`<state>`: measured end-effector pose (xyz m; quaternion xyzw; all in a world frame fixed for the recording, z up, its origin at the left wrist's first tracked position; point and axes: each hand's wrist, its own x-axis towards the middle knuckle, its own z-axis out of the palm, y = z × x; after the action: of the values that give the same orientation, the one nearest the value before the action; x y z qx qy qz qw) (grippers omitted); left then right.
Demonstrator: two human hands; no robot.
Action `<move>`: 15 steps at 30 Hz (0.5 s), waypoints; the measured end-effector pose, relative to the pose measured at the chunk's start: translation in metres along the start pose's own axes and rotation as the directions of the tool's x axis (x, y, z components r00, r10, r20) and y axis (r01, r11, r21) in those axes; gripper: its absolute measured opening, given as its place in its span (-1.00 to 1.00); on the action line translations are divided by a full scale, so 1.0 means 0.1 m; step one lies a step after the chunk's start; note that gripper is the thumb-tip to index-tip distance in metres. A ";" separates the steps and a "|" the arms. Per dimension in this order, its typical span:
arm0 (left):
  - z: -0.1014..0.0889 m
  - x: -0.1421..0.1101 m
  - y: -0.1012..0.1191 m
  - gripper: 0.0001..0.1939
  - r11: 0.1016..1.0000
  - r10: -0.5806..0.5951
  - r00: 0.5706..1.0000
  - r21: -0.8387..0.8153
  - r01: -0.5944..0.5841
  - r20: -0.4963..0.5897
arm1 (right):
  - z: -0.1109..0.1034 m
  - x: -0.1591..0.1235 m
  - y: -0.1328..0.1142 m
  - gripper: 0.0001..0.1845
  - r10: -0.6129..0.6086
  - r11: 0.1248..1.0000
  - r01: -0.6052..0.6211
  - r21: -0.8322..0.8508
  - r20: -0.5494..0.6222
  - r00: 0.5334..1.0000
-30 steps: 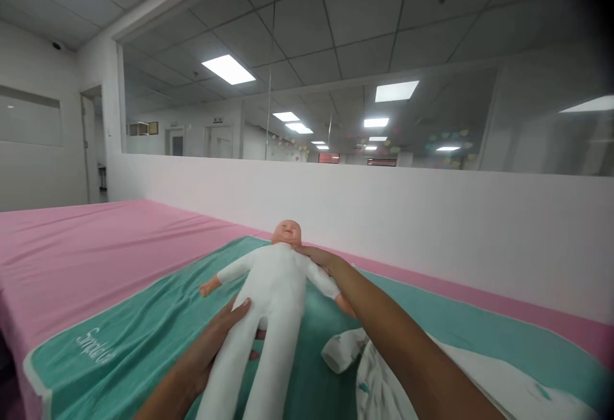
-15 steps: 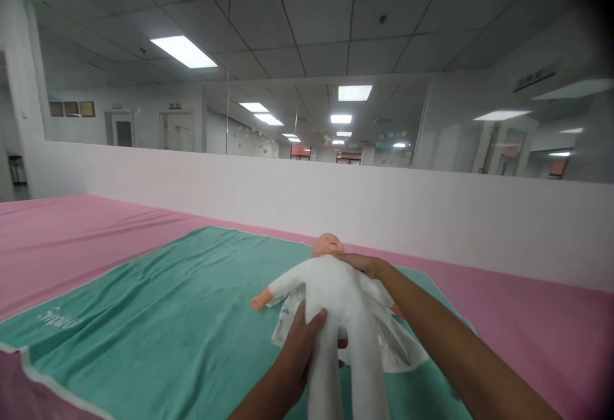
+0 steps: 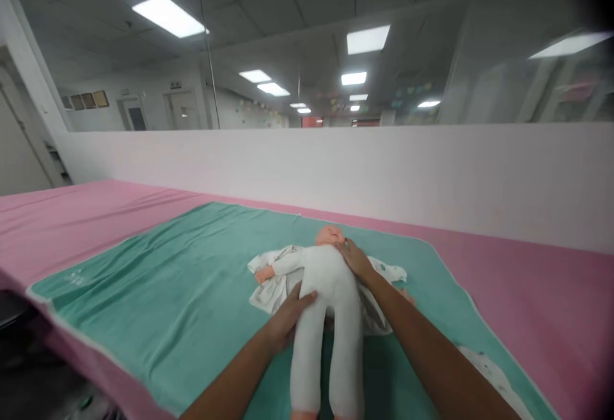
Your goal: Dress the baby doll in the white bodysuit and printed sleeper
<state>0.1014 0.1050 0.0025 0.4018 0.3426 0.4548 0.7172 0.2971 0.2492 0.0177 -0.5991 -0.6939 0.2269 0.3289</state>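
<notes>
A baby doll [image 3: 330, 279] with a white cloth body lies face up, its bare head [image 3: 330, 235] toward the wall. My left hand [image 3: 288, 318] is closed around the doll's hip, the thumb on top and the other fingers largely hidden underneath. My right hand [image 3: 355, 260] holds the doll at its shoulder and neck; part of its grip is hidden. A white printed baby garment [image 3: 268, 293] is spread open beneath the doll, with a sleeve part showing on each side. The doll's left-side hand [image 3: 264, 275] rests over the garment.
A green towel [image 3: 192, 292] covers much of the pink-covered table [image 3: 518, 279]. Another white printed cloth [image 3: 494, 372] lies at the lower right, partly behind my forearm. Behind the table stands a white low wall [image 3: 288, 167] with large glass panes above.
The doll is lower onto the garment, whose sleeve parts now show on both sides. My hands have moved along with it. The view has tilted downward, bringing the doll's lower legs into sight.
</notes>
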 end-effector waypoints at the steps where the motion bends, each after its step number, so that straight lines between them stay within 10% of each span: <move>1: 0.02 0.00 -0.02 -0.35 1.000 0.015 1.000 0.013 -0.015 -0.003 | 0.04 -0.08 0.08 -0.40 0.007 0.998 -0.011 -0.062 -0.064 0.998; 6: 0.00 -0.20 -0.04 -0.49 0.979 0.144 0.966 0.173 -0.107 -0.215 | 0.16 -0.55 0.45 -0.50 -0.169 0.951 0.089 -0.297 -0.257 0.952; 9: -0.33 -0.77 -0.04 -0.62 0.913 0.338 0.873 0.349 -0.212 -0.352 | 0.22 -0.65 0.57 -0.53 -0.394 0.897 0.257 -0.360 -0.387 0.833; 11: -0.65 -1.35 -0.13 -0.71 0.838 0.514 0.644 0.491 -0.237 -0.567 | 0.24 -0.67 0.61 -0.53 -0.441 0.887 0.307 -0.345 -0.437 0.784; 13: -0.96 -1.94 -0.37 -0.74 0.800 0.597 0.314 0.578 -0.162 -0.738 | 0.24 -0.66 0.62 -0.52 -0.409 0.907 0.286 -0.311 -0.476 0.779; 15: -1.16 -2.37 -0.73 -0.73 0.890 0.448 0.216 0.457 -0.008 -0.868 | 0.24 -0.64 0.62 -0.53 -0.373 0.922 0.257 -0.289 -0.485 0.791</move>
<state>-0.0535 -0.1031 -0.0837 0.2093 0.7177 0.6350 0.1947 0.3265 0.1993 -0.0547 -0.5442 -0.6859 -0.0796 0.4765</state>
